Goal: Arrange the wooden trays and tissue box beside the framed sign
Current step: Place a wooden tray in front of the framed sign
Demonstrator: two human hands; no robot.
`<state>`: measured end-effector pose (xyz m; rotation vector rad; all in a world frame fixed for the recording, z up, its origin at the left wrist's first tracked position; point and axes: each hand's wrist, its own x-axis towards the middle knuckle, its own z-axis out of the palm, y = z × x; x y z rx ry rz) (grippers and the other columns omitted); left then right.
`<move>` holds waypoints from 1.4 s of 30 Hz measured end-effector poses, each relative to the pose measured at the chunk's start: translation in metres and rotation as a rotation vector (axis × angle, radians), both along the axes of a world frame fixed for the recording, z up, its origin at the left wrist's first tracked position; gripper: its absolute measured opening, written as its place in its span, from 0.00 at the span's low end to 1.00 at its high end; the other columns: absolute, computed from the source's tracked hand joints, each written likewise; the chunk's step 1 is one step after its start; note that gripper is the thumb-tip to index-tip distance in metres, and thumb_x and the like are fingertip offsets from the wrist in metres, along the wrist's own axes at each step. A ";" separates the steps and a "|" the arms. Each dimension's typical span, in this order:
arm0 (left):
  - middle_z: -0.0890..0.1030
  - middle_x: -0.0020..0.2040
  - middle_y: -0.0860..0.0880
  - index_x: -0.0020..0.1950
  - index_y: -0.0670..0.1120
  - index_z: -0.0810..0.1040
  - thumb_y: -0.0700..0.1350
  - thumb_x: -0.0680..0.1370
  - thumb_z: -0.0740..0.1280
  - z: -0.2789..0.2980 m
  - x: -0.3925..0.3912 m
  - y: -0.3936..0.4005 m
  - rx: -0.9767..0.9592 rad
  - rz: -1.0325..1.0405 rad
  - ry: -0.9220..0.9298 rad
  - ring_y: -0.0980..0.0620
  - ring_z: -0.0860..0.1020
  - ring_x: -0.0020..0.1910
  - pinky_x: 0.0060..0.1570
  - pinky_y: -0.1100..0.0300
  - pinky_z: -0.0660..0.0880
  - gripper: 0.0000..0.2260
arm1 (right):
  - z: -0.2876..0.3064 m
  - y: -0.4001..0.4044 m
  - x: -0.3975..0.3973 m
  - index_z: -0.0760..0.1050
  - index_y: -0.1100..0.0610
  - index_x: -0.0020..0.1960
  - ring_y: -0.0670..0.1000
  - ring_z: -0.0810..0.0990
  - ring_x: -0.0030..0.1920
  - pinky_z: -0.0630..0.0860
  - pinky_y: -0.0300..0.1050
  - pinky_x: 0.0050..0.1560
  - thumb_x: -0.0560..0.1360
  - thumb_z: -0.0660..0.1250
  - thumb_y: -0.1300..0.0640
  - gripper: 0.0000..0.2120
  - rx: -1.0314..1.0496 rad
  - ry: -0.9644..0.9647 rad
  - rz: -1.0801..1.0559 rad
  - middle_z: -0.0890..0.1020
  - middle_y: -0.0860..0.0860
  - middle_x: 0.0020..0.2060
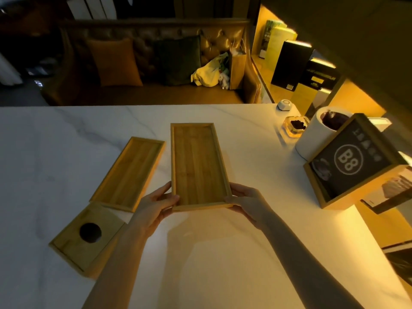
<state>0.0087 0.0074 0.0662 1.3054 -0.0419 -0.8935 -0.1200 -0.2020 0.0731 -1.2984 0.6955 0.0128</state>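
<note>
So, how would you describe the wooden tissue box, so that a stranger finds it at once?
Start at the white marble table and go to its near left part. There, left of the left hand, the tissue box lies below the unheld tray. Unlike both open trays, it has a closed top with one round dark hole.
</note>
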 end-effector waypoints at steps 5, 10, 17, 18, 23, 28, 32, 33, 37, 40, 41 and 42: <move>0.86 0.44 0.46 0.64 0.44 0.69 0.36 0.66 0.68 0.018 -0.010 -0.039 -0.049 -0.043 -0.085 0.47 0.83 0.46 0.40 0.59 0.82 0.26 | 0.018 -0.030 -0.021 0.71 0.58 0.64 0.54 0.77 0.58 0.75 0.55 0.60 0.70 0.69 0.67 0.23 -0.072 -0.060 -0.085 0.78 0.52 0.57; 0.86 0.45 0.46 0.65 0.43 0.68 0.37 0.65 0.69 0.024 -0.027 -0.088 -0.058 -0.104 -0.138 0.46 0.83 0.46 0.38 0.59 0.82 0.28 | 0.021 -0.070 -0.048 0.72 0.56 0.63 0.53 0.77 0.57 0.76 0.53 0.59 0.69 0.68 0.68 0.23 -0.100 -0.077 -0.168 0.79 0.51 0.56; 0.81 0.53 0.46 0.66 0.45 0.68 0.36 0.72 0.66 0.010 -0.054 -0.159 0.057 -0.180 -0.166 0.45 0.81 0.50 0.46 0.54 0.80 0.23 | 0.015 -0.127 -0.076 0.75 0.53 0.58 0.46 0.79 0.51 0.78 0.35 0.39 0.71 0.66 0.68 0.19 -0.204 -0.029 -0.229 0.82 0.45 0.48; 0.81 0.54 0.44 0.66 0.45 0.67 0.37 0.73 0.66 0.007 -0.058 -0.168 0.077 -0.190 -0.169 0.44 0.80 0.51 0.49 0.52 0.79 0.23 | 0.013 -0.134 -0.079 0.76 0.52 0.57 0.45 0.79 0.50 0.78 0.33 0.37 0.71 0.66 0.68 0.18 -0.227 -0.018 -0.241 0.82 0.45 0.47; 0.79 0.57 0.41 0.66 0.43 0.68 0.37 0.73 0.65 -0.011 -0.071 -0.206 0.169 -0.234 -0.153 0.41 0.79 0.54 0.58 0.45 0.75 0.21 | -0.008 -0.162 -0.092 0.78 0.47 0.51 0.46 0.78 0.46 0.77 0.33 0.33 0.71 0.67 0.68 0.18 -0.242 0.042 -0.321 0.80 0.44 0.42; 0.81 0.53 0.45 0.63 0.43 0.72 0.36 0.74 0.65 -0.024 -0.074 -0.237 0.269 -0.285 -0.205 0.42 0.78 0.53 0.58 0.44 0.75 0.18 | -0.033 -0.174 -0.098 0.72 0.44 0.48 0.46 0.74 0.46 0.75 0.36 0.35 0.68 0.69 0.69 0.21 -0.210 0.066 -0.461 0.75 0.43 0.44; 0.80 0.53 0.41 0.63 0.43 0.72 0.34 0.73 0.65 -0.034 -0.074 -0.251 0.309 -0.268 -0.185 0.42 0.78 0.52 0.55 0.50 0.75 0.18 | -0.047 -0.181 -0.097 0.71 0.45 0.49 0.52 0.72 0.56 0.78 0.52 0.53 0.68 0.68 0.70 0.22 -0.189 0.120 -0.481 0.74 0.46 0.49; 0.80 0.54 0.41 0.63 0.43 0.72 0.33 0.73 0.65 -0.036 -0.074 -0.254 0.318 -0.265 -0.180 0.42 0.78 0.53 0.55 0.49 0.75 0.19 | -0.050 -0.183 -0.097 0.70 0.48 0.54 0.53 0.71 0.58 0.77 0.55 0.56 0.68 0.68 0.71 0.23 -0.180 0.138 -0.486 0.74 0.47 0.51; 0.79 0.57 0.41 0.63 0.43 0.72 0.34 0.73 0.65 -0.042 -0.075 -0.261 0.357 -0.267 -0.187 0.41 0.77 0.54 0.58 0.47 0.74 0.18 | -0.059 -0.187 -0.096 0.68 0.54 0.63 0.52 0.69 0.57 0.75 0.57 0.58 0.67 0.68 0.71 0.27 -0.213 0.175 -0.492 0.72 0.42 0.47; 0.79 0.56 0.40 0.63 0.43 0.71 0.34 0.73 0.64 -0.047 -0.075 -0.265 0.375 -0.261 -0.180 0.41 0.77 0.54 0.58 0.48 0.74 0.18 | -0.064 -0.190 -0.095 0.70 0.57 0.63 0.51 0.69 0.57 0.76 0.52 0.57 0.69 0.67 0.70 0.25 -0.278 0.205 -0.448 0.70 0.40 0.45; 0.79 0.56 0.41 0.63 0.43 0.71 0.34 0.73 0.64 -0.049 -0.075 -0.266 0.382 -0.258 -0.179 0.41 0.77 0.54 0.58 0.48 0.74 0.18 | -0.065 -0.190 -0.095 0.71 0.57 0.63 0.50 0.69 0.56 0.76 0.50 0.55 0.69 0.66 0.70 0.24 -0.309 0.207 -0.433 0.71 0.41 0.45; 0.79 0.56 0.41 0.63 0.43 0.71 0.34 0.73 0.64 -0.050 -0.075 -0.267 0.389 -0.258 -0.177 0.41 0.77 0.54 0.58 0.49 0.74 0.18 | -0.067 -0.190 -0.094 0.72 0.57 0.62 0.50 0.70 0.56 0.76 0.48 0.54 0.69 0.66 0.70 0.23 -0.340 0.209 -0.420 0.72 0.42 0.46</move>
